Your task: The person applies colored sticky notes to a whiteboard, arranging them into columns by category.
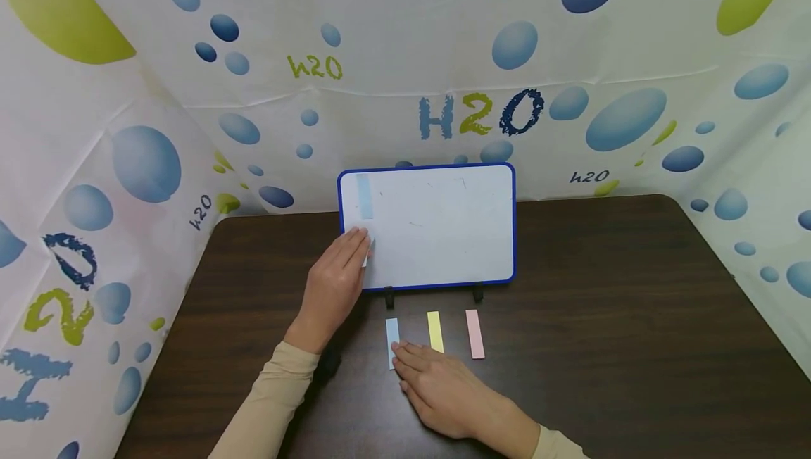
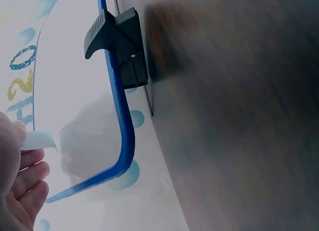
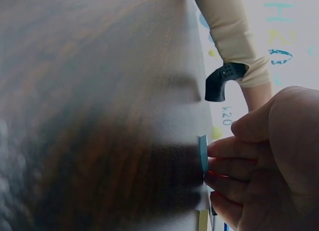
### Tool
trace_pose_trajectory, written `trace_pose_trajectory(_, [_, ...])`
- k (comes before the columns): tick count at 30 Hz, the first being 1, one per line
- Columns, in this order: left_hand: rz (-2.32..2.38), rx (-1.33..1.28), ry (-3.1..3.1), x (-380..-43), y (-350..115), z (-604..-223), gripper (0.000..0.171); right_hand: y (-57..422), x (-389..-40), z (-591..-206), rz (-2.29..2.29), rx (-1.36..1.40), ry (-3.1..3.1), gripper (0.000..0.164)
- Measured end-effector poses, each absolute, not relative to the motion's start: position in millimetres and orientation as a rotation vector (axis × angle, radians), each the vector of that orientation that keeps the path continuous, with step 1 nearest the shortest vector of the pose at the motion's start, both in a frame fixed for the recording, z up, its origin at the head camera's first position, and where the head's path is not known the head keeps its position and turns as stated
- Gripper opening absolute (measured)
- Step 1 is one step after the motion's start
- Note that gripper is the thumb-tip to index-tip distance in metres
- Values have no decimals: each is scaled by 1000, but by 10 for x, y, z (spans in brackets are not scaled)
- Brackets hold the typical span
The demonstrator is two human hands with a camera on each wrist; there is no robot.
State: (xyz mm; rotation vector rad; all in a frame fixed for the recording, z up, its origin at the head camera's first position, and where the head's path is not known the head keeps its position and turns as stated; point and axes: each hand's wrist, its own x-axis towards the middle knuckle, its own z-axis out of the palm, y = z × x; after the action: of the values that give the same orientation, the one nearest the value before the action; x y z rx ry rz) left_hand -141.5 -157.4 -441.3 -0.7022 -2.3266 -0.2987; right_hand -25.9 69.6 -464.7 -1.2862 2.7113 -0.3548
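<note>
A small whiteboard [image 1: 440, 227] with a blue frame stands tilted back on black feet, a light blue sticky strip [image 1: 364, 197] at its upper left. My left hand [image 1: 336, 272] is at the board's lower left, pinching a pale bluish paper strip [image 2: 39, 140] between thumb and fingers; its free end curls. My right hand [image 1: 440, 385] is low over the table, with extended fingertips at a blue sticky strip [image 1: 391, 336]. Whether they press on it I cannot tell. A yellow strip [image 1: 435, 331], partly hidden by that hand, and a pink strip [image 1: 474, 334] lie to the right.
The dark wooden table [image 1: 602, 332] extends to both sides. Two black feet [image 1: 389, 297] jut out below the board's front edge. Behind hangs a white backdrop [image 1: 393, 22] printed with drops and letters. A black band [image 3: 224, 80] is around the left wrist.
</note>
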Motion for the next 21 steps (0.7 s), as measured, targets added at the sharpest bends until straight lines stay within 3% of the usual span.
trace_pose_trajectory(21, [-268,-740,-2378,-1438,-1557,-4477,46,705,-259,-4650,-355,-1291,2716,45])
